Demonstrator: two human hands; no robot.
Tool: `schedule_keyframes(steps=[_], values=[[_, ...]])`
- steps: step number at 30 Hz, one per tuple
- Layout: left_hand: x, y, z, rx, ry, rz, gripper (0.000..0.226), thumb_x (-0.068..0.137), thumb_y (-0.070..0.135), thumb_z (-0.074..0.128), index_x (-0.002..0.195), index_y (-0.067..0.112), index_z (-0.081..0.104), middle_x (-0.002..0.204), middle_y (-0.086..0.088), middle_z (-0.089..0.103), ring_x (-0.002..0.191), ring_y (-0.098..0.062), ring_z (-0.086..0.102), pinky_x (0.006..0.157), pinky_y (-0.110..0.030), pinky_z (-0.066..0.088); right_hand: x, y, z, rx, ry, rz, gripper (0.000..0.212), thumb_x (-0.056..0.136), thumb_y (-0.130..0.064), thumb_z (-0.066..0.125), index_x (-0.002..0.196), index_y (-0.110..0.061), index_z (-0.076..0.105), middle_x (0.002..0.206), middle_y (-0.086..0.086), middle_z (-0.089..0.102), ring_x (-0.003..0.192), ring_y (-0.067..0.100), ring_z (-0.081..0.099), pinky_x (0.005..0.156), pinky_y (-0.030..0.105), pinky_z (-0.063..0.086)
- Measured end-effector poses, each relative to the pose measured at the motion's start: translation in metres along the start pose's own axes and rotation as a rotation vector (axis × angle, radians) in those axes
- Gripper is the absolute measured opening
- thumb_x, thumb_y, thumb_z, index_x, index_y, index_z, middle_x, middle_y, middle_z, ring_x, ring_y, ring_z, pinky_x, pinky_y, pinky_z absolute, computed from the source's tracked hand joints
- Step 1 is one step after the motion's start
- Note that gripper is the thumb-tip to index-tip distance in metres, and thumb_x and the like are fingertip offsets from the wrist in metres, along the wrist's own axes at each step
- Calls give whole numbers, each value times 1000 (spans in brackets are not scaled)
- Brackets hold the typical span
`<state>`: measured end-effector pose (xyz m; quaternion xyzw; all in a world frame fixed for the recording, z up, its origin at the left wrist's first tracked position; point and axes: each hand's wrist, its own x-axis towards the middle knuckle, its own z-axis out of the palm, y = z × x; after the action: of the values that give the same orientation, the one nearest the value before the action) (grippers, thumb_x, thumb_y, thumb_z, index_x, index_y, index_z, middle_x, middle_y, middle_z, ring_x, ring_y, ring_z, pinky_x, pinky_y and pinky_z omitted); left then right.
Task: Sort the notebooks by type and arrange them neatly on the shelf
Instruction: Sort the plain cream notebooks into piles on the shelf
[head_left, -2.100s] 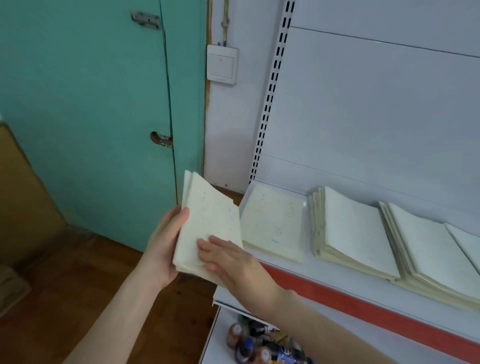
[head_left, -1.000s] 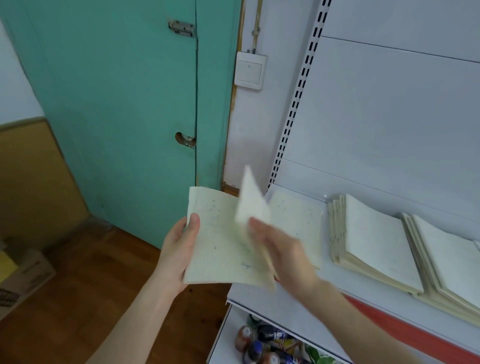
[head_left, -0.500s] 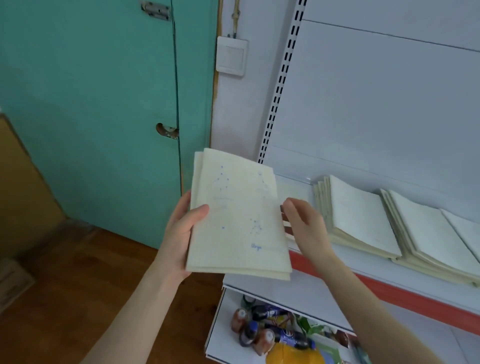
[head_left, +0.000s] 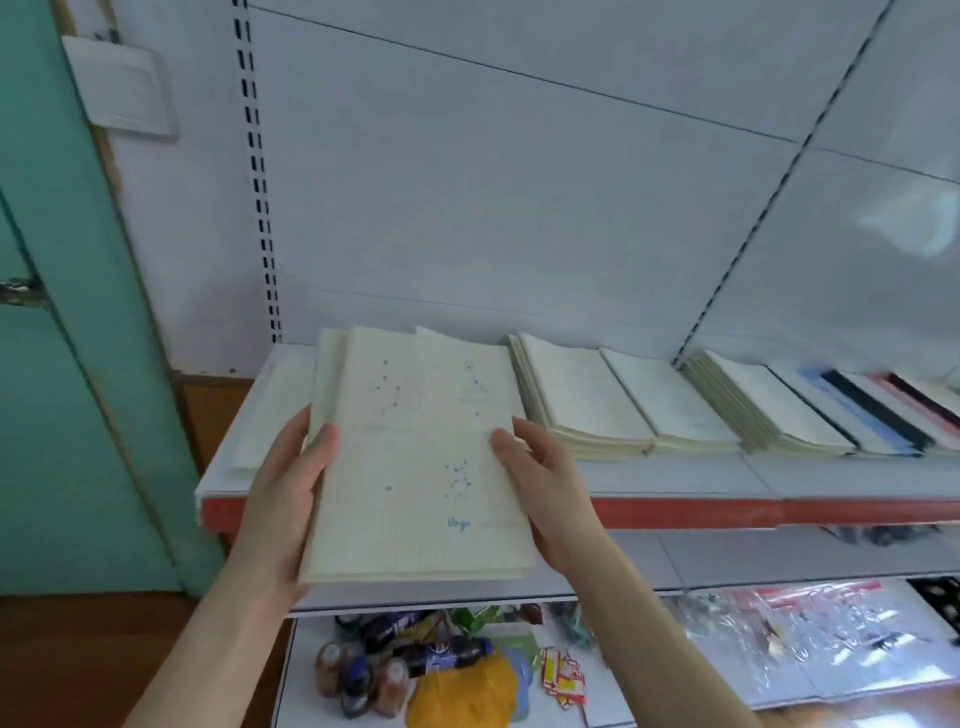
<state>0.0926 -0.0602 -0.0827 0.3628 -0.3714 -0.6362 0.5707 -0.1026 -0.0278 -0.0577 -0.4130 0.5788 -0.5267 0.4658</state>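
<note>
Stacks of cream paper notebooks (head_left: 587, 400) are laid in a row on the white metal shelf w/ red front strip (head_left: 675, 480), w/ blue-, black- & pink-edged notebooks (head_left: 883, 410) at far right. Brown plastic bottles (head_left: 395, 670) & a yellow bag (head_left: 462, 696) are seen on the lower shelf. The shelf's left end is partly hidden by a small stack of cream grid-paper notebooks w/ blue star-dot drawings (head_left: 421, 467), held just in front of it: left edge gripped by the left hand (head_left: 283, 499), right edge by the right hand (head_left: 540, 483), thumbs on top.
</note>
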Motion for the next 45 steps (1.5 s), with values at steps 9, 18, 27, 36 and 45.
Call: schedule_keyframes(steps=[9, 18, 27, 36, 45], values=[[8, -75, 150, 27, -49, 32, 30, 93, 21, 48, 122, 24, 56, 102, 3, 69, 88, -17, 65, 58, -29, 54, 5, -3, -162, -43, 60, 4, 15, 91, -22, 56, 102, -13, 62, 99, 7, 70, 90, 25, 68, 81, 43, 56], [32, -135, 254, 86, -185, -7, 26, 91, 18, 48, 111, 31, 58, 91, 10, 72, 74, -5, 68, 53, -24, 55, 10, 10, -267, 3, 279, 42, 21, 90, -20, 59, 108, -10, 61, 101, 7, 69, 89, 23, 68, 77, 37, 58], [86, -154, 326, 96, -275, -20, 33, 91, 25, 50, 124, 29, 54, 107, 6, 68, 86, -7, 67, 63, -27, 53, 55, -1, -317, 5, 417, -35, 11, 91, -19, 54, 92, -30, 57, 88, -6, 68, 75, 10, 66, 64, 24, 56], [166, -116, 307, 105, -99, 109, 38, 94, 10, 46, 130, 21, 50, 106, 3, 64, 85, -11, 63, 64, -23, 53, 146, -37, -361, -45, 473, -103, 12, 93, -13, 52, 101, -14, 60, 78, -5, 64, 61, 5, 63, 51, 18, 49], [181, -105, 298, 50, -34, 125, 31, 93, 11, 43, 119, 19, 57, 99, 0, 67, 80, -14, 65, 65, -27, 54, 182, -29, -391, 2, 348, -7, 18, 92, -15, 54, 109, -14, 61, 88, 0, 67, 71, 13, 65, 55, 21, 50]])
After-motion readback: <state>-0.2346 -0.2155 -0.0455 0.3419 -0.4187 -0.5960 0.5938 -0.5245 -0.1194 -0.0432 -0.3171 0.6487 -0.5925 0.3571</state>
